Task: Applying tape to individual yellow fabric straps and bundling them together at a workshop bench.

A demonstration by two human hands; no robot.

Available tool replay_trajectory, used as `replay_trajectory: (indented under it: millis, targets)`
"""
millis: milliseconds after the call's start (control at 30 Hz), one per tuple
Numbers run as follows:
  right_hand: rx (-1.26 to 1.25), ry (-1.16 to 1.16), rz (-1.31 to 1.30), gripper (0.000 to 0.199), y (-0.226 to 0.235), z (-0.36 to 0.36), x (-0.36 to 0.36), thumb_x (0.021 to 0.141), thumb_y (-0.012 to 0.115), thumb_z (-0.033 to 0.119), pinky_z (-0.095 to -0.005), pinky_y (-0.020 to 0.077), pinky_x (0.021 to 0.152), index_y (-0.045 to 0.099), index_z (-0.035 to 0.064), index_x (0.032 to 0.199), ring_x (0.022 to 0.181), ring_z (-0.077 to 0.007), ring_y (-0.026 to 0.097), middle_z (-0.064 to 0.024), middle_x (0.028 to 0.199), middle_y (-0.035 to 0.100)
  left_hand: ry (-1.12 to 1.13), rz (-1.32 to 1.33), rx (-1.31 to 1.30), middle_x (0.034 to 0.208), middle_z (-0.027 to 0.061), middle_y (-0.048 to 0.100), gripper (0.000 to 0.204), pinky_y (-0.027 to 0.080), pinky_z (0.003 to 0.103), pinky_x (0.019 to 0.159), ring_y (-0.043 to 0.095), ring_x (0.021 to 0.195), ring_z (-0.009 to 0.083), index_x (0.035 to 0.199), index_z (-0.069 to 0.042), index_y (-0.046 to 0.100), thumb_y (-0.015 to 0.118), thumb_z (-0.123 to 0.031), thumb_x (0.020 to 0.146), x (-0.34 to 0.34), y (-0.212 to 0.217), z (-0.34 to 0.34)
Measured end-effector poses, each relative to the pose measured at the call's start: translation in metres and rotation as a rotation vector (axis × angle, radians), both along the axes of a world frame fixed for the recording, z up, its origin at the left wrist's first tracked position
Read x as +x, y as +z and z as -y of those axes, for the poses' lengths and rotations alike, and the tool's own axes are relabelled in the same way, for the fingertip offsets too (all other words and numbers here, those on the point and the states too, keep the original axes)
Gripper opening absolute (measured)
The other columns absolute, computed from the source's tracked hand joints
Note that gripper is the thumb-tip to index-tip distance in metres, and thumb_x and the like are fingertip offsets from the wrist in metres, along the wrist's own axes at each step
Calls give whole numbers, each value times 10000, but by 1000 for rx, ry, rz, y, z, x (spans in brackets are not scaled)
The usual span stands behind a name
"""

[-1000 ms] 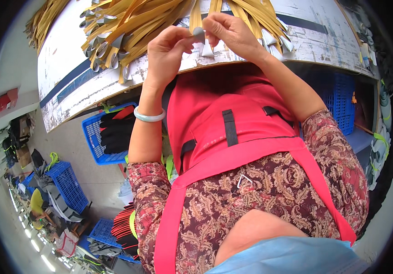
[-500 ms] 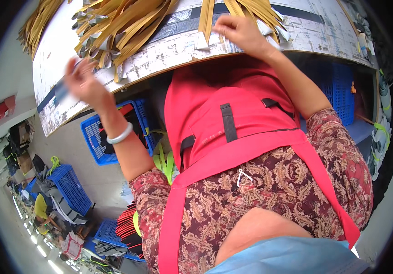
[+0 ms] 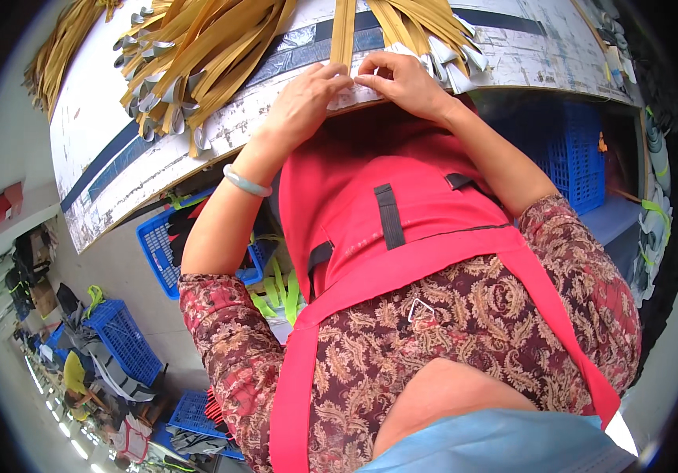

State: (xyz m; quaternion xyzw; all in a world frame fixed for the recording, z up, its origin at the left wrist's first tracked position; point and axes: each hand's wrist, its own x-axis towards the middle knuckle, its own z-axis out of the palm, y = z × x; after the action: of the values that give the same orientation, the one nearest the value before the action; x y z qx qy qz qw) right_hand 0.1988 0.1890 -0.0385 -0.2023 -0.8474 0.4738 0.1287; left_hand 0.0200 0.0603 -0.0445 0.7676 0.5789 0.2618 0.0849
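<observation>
Both my hands meet at the table's front edge, at the near end of a mustard-yellow strip (image 3: 343, 33) that looks like zipper tape. My left hand (image 3: 307, 96) is closed with fingertips pinched at that end, on its left side. From the right, my right hand (image 3: 406, 83) pinches there with thumb and forefinger, the fingertips of both hands nearly touching. A whitish end piece shows partly between them; the fingers hide the rest. Right of the strip lies a smaller bundle of zipper strips (image 3: 410, 30) with white ends, and left of it a large bundle (image 3: 221, 51) with curled grey-white ends.
The worn white table (image 3: 110, 185) has dark tape bands. Another bundle of strips (image 3: 59, 55) hangs at its far left. Below stand a blue crate (image 3: 161, 248) with dark pieces and another blue crate (image 3: 575, 158) at right. Farther left are a blue basket (image 3: 124, 339) and a person (image 3: 75, 374).
My left hand has come right, from beside the large bundle to the near end of the middle strip. My right hand has dropped slightly towards the table's edge, and the fingertips now meet.
</observation>
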Motion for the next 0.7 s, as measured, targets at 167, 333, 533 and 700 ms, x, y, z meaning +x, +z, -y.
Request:
replay_trajectory:
  millis: [167,333,533,700]
  targets:
    - [-186,-23,-24,146,3,-2,-5,929,642,161,-212,440,614,632,17,945,668,-52,526,8,760,591,115,194,-88,957,91,632,187,526,359,758,639,811,296,970,-27,670,682,-15,783,-11,5,-7]
    - [-288,-29,-26,161,6,-5,-15,933,646,179,-218,447,630,635,18,945,690,-56,534,13,777,595,232,315,65,911,89,645,35,529,375,721,653,822,320,851,-57,658,663,-87,834,-3,-2,3]
    - [-176,62,-12,169,-4,-5,-23,938,639,186,-224,464,678,635,17,945,733,-71,550,15,813,602,215,351,22,893,71,662,90,533,323,720,678,797,250,895,-48,660,695,-45,812,-8,-1,10]
    - [-412,276,-143,194,24,-3,-35,944,638,203,-233,483,693,609,40,1046,753,-86,562,-9,889,609,153,1092,-262,863,37,677,128,522,273,757,646,807,121,933,-3,662,727,-18,824,-18,11,17]
